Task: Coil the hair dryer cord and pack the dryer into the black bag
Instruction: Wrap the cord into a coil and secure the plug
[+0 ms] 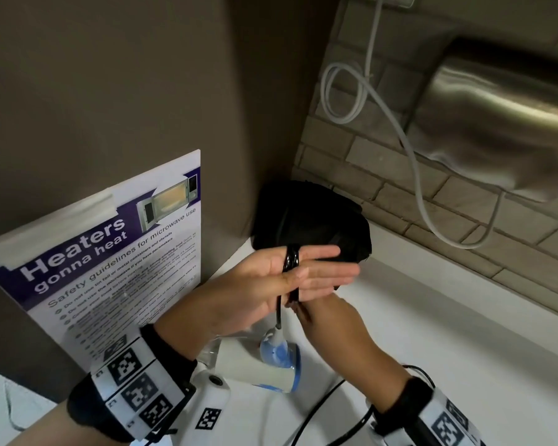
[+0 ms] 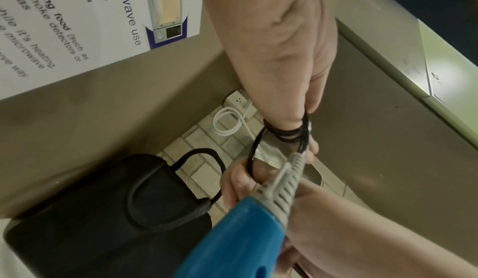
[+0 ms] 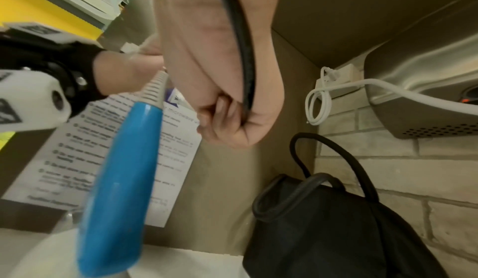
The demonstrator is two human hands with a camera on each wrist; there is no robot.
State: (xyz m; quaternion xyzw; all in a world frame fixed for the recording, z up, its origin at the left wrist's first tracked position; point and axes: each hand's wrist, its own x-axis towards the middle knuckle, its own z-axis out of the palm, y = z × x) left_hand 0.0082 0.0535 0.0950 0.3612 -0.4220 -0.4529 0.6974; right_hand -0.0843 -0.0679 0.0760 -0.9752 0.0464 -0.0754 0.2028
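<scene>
My left hand (image 1: 303, 268) is held flat, fingers straight, over the white counter (image 1: 432, 317). The hair dryer's black cord (image 1: 292, 260) is wound in several loops round those fingers, and the thumb lies across a strand. From there the cord drops to the white and blue hair dryer (image 1: 264, 358) just below. My right hand (image 3: 232, 123) is under the left hand, its fingers curled and pinching the cord (image 3: 248, 77); the head view hides most of it. The black bag (image 1: 310, 217) stands in the corner just behind both hands, with its handles (image 3: 336, 159) up.
A microwave safety poster (image 1: 110, 268) leans against the brown wall on the left. A steel hand dryer (image 1: 496, 123) hangs on the brick-tile wall at the right, with its white cable (image 1: 342, 91) looped below a socket. Black cables (image 1: 319, 407) trail near the counter's front.
</scene>
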